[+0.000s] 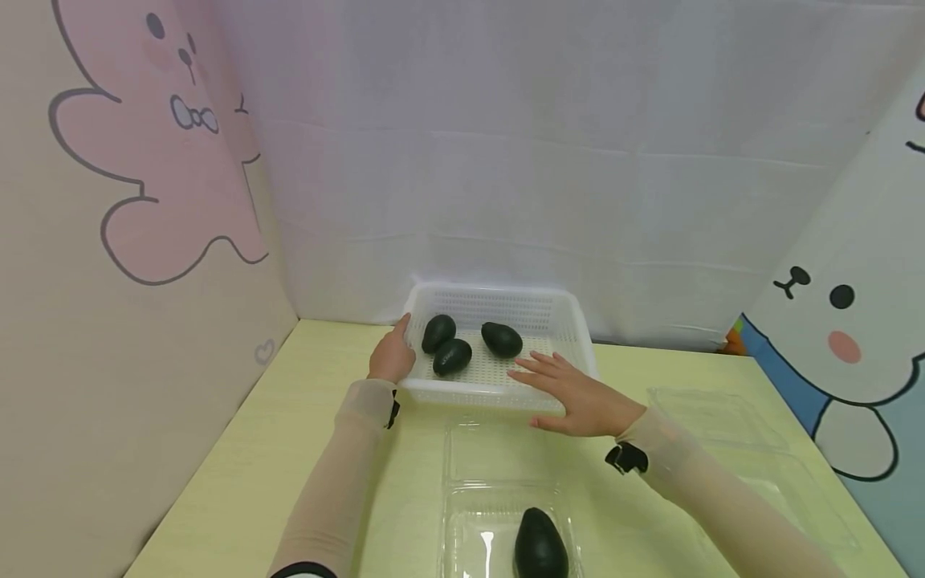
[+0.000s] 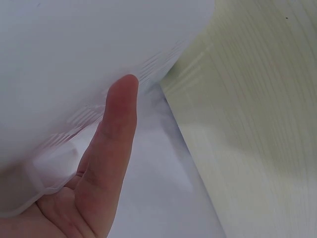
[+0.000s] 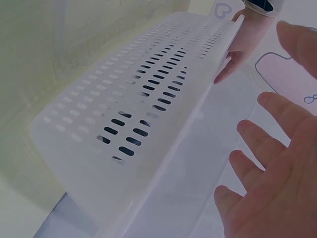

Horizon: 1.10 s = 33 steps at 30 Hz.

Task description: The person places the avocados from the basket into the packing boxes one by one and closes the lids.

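Note:
A white perforated basket point(image 1: 499, 389) stands against the back curtain, with three dark green avocados point(image 1: 502, 340) in it. My left hand point(image 1: 393, 357) grips its left rim; in the left wrist view a straight finger point(image 2: 116, 124) lies along the outer wall, the other fingers mostly hidden. Over the basket's front right edge my right hand point(image 1: 574, 393) hovers, fingers spread and holding nothing. One more avocado point(image 1: 540, 546) lies in a clear plastic clamshell container point(image 1: 470, 522) in front of the basket, its lid folded back toward the basket.
On the right of the pale yellow table point(image 1: 340, 353), another clear plastic container point(image 1: 723, 413) lies open, partly behind my right forearm. A white curtain point(image 1: 520, 160) closes off the back. Printed panels stand at the left and right.

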Tool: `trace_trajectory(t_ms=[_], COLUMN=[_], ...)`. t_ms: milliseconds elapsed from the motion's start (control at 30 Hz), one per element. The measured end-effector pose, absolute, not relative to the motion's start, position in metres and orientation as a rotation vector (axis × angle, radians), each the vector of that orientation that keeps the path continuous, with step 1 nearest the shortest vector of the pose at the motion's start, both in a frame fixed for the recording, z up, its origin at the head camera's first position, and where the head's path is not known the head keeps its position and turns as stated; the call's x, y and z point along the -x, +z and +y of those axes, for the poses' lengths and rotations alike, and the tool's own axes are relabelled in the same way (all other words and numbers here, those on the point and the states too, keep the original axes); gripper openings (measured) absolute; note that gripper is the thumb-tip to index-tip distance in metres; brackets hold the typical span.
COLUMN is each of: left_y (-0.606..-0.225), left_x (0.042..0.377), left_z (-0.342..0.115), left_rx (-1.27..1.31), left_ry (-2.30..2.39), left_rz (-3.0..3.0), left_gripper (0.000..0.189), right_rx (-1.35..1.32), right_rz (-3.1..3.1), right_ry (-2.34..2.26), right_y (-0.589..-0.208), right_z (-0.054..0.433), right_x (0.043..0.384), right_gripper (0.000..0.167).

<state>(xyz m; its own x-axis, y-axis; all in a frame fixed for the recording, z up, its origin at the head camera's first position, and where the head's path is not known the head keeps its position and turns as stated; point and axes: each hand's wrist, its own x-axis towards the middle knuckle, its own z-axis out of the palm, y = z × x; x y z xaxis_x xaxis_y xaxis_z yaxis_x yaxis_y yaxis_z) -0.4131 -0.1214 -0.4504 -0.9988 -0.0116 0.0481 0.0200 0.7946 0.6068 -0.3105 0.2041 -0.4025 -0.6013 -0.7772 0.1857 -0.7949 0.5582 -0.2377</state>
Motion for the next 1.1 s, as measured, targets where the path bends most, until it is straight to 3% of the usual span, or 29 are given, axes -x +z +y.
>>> trace_trajectory(t_ms=[1100], left_y=[-0.450], left_x=[0.414], left_z=[-0.122], left_rx=[-0.001], left_ry=[-1.009], left_rz=[-2.924], left_gripper=[0.067], right_rx=[-1.326], right_rz=[-2.775], right_ry=[0.502], right_y=[-0.398], right_z=[0.200], right_x=[0.325], right_gripper=[0.072])
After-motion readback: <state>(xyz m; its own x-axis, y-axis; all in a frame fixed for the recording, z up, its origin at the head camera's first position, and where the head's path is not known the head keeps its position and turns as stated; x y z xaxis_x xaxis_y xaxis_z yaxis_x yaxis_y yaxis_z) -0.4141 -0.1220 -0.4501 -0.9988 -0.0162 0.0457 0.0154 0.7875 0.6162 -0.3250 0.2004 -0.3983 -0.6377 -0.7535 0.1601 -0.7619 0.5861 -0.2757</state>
